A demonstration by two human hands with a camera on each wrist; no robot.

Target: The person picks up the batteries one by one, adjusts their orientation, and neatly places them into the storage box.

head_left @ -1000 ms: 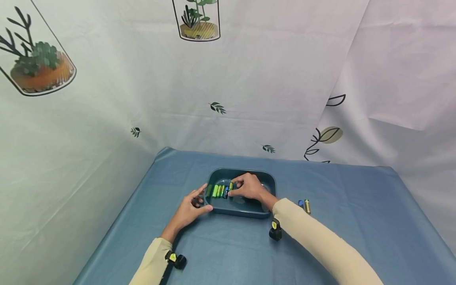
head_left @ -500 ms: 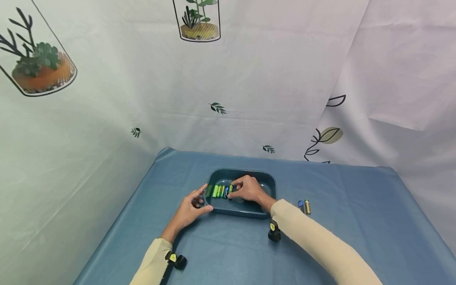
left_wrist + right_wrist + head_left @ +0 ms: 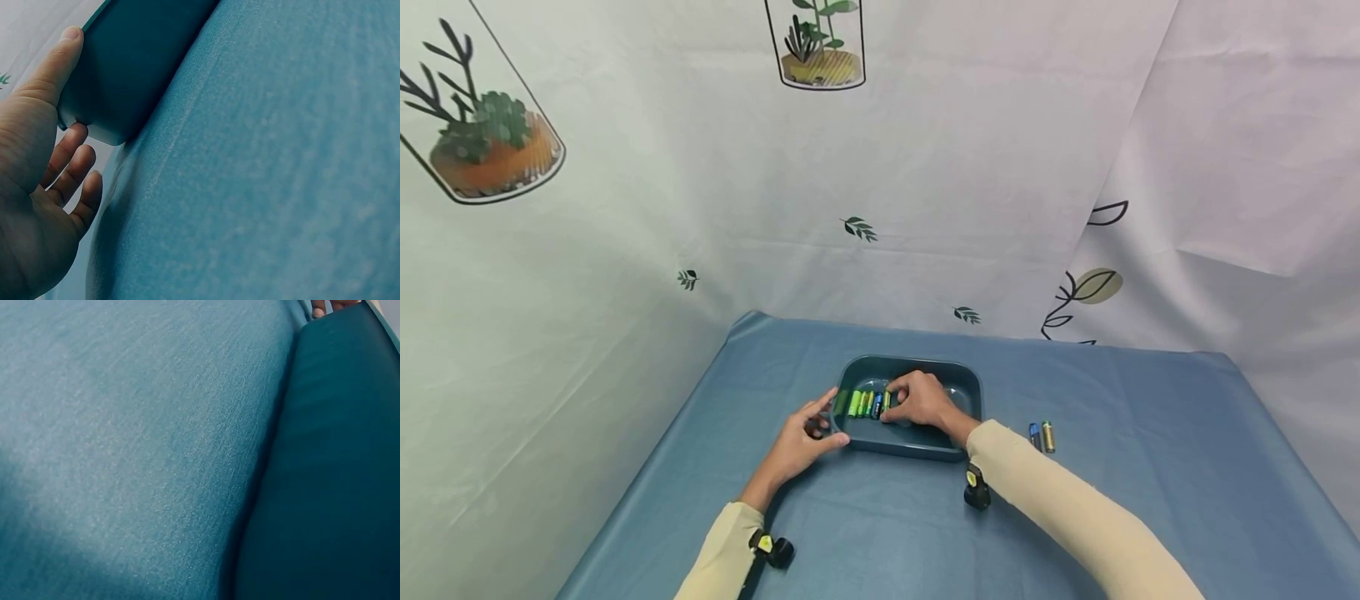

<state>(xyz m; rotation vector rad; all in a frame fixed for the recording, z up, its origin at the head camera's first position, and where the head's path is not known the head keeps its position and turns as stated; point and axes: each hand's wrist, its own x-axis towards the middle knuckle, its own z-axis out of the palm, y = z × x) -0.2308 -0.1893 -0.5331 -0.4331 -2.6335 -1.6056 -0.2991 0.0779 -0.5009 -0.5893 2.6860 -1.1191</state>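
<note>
A dark teal tray [image 3: 898, 450] sits on the cloth in the head view. My left hand [image 3: 801, 437] holds its left end, the thumb along the front near the corner and the fingers at the side; in the left wrist view, fingertips meet the tray's outer corner [image 3: 112, 119]. Inside, my right hand [image 3: 928, 400] pinches a yellow-green battery [image 3: 887, 402] between thumb and forefinger. That battery stands alongside a blue battery [image 3: 877, 406], at the right end of a row with several green batteries [image 3: 855, 404]. The right wrist view shows only the tray's outer wall [image 3: 331, 456] and some left fingertips.
Two more batteries, a blue one [image 3: 1035, 434] and a gold one with a green end [image 3: 1048, 437], lie on the blue cloth [image 3: 1135, 467] right of the tray. A patterned white curtain [image 3: 925, 167] hangs behind the table.
My right hand has brought its battery slightly down and into line beside the blue one, the thumb shifting a little. My left hand stays at the tray's left end.
</note>
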